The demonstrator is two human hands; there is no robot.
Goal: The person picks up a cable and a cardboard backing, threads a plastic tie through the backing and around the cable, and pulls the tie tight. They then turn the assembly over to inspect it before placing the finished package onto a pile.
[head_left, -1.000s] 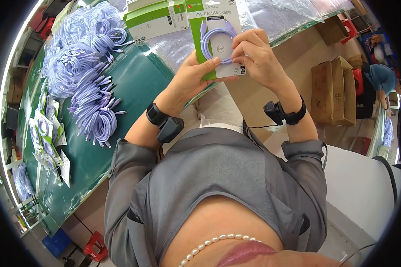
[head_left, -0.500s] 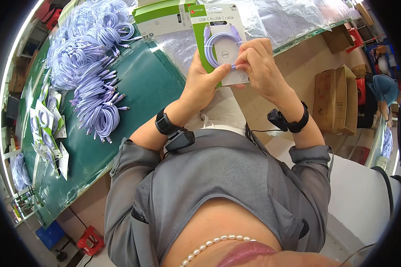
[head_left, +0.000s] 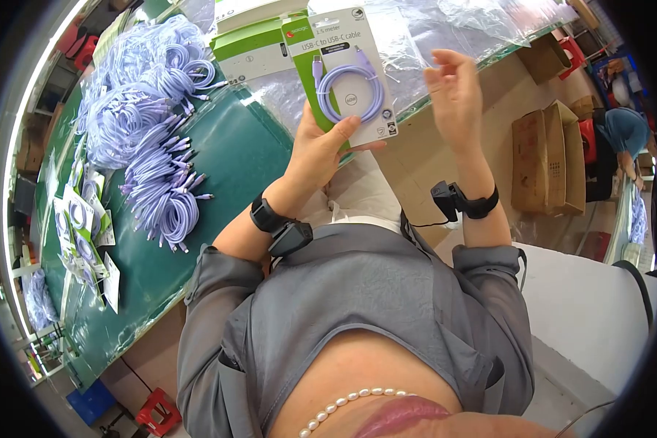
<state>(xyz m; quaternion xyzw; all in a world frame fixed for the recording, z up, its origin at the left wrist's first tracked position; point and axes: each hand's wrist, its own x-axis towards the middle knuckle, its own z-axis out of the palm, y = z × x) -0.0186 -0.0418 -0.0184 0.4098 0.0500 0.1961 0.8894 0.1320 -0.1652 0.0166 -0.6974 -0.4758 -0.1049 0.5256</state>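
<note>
My left hand (head_left: 320, 150) grips the lower edge of a white and green USB-C cable card (head_left: 383, 117), thumb on its front. A coiled lilac cable (head_left: 378, 91) lies against the card's face, its two plugs pointing up. To the right of the card, clear of it, my right hand (head_left: 456, 106) is raised with its fingers loosely bent and apart, holding nothing. Just behind the card is a green and white carton (head_left: 250, 55) with similar printing.
Bundles of lilac cables (head_left: 135, 95) are heaped on the green table (head_left: 241, 139). Carded cables (head_left: 80, 226) lie at its left. Clear plastic sheeting (head_left: 423, 36) covers the far side. A cardboard box (head_left: 536, 160) stands on the floor at right, near another person (head_left: 624, 135).
My right hand has let go of the cable's lower part and moved away to the right. The card in my left hand has shifted slightly left.
</note>
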